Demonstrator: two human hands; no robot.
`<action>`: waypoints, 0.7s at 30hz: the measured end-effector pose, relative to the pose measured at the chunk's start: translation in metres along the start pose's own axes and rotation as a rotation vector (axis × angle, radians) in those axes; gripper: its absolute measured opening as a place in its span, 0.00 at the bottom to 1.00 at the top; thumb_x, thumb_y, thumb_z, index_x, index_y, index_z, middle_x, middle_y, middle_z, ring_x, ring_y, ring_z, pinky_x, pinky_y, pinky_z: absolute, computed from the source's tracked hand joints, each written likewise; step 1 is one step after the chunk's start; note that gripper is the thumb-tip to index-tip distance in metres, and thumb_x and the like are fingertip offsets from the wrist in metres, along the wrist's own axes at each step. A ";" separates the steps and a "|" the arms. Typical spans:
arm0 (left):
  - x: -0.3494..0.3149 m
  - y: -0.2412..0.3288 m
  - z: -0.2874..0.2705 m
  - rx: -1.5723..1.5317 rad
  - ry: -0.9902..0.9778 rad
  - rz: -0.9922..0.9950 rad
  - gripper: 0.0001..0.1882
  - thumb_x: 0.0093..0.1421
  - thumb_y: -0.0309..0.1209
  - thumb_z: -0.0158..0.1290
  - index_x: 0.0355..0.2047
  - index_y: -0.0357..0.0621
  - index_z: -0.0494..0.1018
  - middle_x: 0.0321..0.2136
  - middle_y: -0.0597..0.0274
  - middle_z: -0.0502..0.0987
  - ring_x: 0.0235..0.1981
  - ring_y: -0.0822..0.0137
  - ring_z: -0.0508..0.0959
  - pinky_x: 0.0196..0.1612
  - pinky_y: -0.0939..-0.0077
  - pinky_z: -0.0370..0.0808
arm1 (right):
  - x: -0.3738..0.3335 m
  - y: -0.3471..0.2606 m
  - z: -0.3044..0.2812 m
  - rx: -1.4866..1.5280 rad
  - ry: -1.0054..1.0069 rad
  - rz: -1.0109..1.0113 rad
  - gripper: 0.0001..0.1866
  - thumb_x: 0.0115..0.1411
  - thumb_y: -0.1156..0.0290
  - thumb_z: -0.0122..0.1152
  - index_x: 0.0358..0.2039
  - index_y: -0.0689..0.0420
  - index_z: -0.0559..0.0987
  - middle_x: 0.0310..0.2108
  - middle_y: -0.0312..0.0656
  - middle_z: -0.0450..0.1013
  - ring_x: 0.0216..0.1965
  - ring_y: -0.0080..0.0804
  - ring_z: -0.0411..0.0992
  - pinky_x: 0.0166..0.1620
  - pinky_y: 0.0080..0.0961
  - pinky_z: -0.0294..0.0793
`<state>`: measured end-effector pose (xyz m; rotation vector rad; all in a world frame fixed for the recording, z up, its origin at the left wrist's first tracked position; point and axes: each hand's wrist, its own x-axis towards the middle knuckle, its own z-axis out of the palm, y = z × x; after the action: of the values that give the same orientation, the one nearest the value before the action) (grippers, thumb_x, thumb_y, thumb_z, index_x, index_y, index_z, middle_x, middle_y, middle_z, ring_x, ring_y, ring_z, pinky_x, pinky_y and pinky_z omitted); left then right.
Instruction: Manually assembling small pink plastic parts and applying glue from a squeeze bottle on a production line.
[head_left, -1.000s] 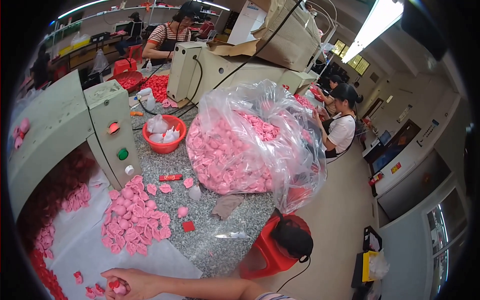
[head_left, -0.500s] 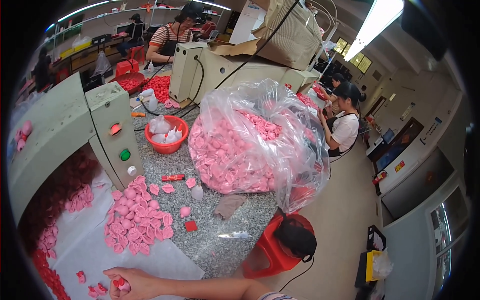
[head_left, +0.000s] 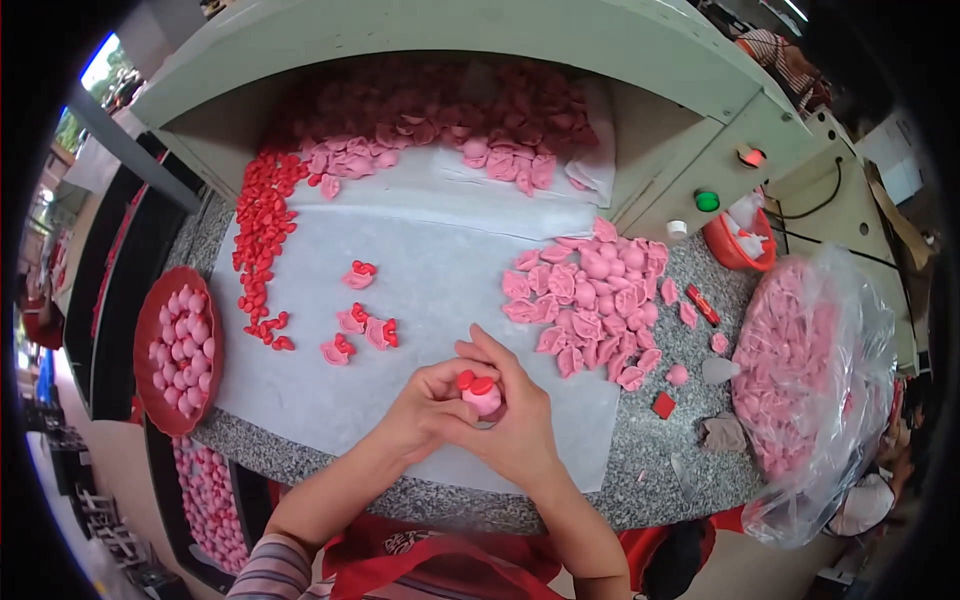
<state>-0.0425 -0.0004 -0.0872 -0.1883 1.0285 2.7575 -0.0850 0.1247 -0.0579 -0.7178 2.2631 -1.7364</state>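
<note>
In front of me, over a white sheet, both hands close around a small pink rubbery piece topped by red rounded lobes. My left hand pinches it from the left with thumb and fingers. My right hand wraps its right side, partly hiding it. Several pink cupped pieces with red tips, among them one pink-and-red piece, lie on the sheet beyond my left hand. Small red parts run in a long heap at the left. A pile of pink shells and balls lies right of my hands.
A pale machine arches over more pink pieces at the back. At the left stands a red oval basket of pink balls. A clear plastic bag of pink pieces and a red bowl with bottles stand right.
My view has swung left from the room and bag to the sheet under the machine. Both hands now show around the pink piece; before, one hand with a pink-and-red piece showed at the lower edge.
</note>
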 end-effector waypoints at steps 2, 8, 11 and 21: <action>-0.005 -0.003 -0.003 -0.036 -0.026 -0.017 0.17 0.47 0.20 0.53 0.40 0.36 0.69 0.35 0.60 0.74 0.37 0.70 0.74 0.42 0.76 0.72 | -0.003 -0.007 0.007 -0.029 -0.013 0.014 0.36 0.38 0.69 0.70 0.49 0.61 0.65 0.43 0.49 0.70 0.41 0.33 0.71 0.42 0.24 0.71; -0.003 -0.016 -0.006 -0.084 -0.083 0.029 0.15 0.49 0.22 0.53 0.39 0.38 0.70 0.34 0.63 0.74 0.37 0.72 0.74 0.41 0.78 0.71 | -0.005 -0.004 0.006 -0.050 0.058 -0.051 0.26 0.41 0.71 0.67 0.42 0.62 0.69 0.44 0.50 0.69 0.42 0.35 0.72 0.43 0.27 0.71; -0.001 -0.014 -0.006 -0.069 -0.130 0.041 0.15 0.50 0.22 0.53 0.40 0.38 0.70 0.34 0.62 0.74 0.36 0.72 0.74 0.42 0.78 0.71 | -0.002 -0.006 0.001 0.008 0.051 -0.068 0.26 0.40 0.71 0.67 0.41 0.62 0.69 0.46 0.50 0.67 0.45 0.36 0.69 0.44 0.28 0.70; 0.001 0.006 -0.011 -0.222 -0.129 0.196 0.18 0.49 0.24 0.56 0.42 0.41 0.70 0.41 0.58 0.71 0.41 0.65 0.73 0.46 0.70 0.69 | 0.000 -0.005 -0.005 0.170 0.095 -0.171 0.16 0.40 0.82 0.66 0.30 0.59 0.71 0.29 0.39 0.64 0.32 0.26 0.63 0.36 0.21 0.64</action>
<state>-0.0445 -0.0119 -0.0916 0.0626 0.7448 3.0115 -0.0860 0.1283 -0.0522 -0.8296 2.1338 -2.0531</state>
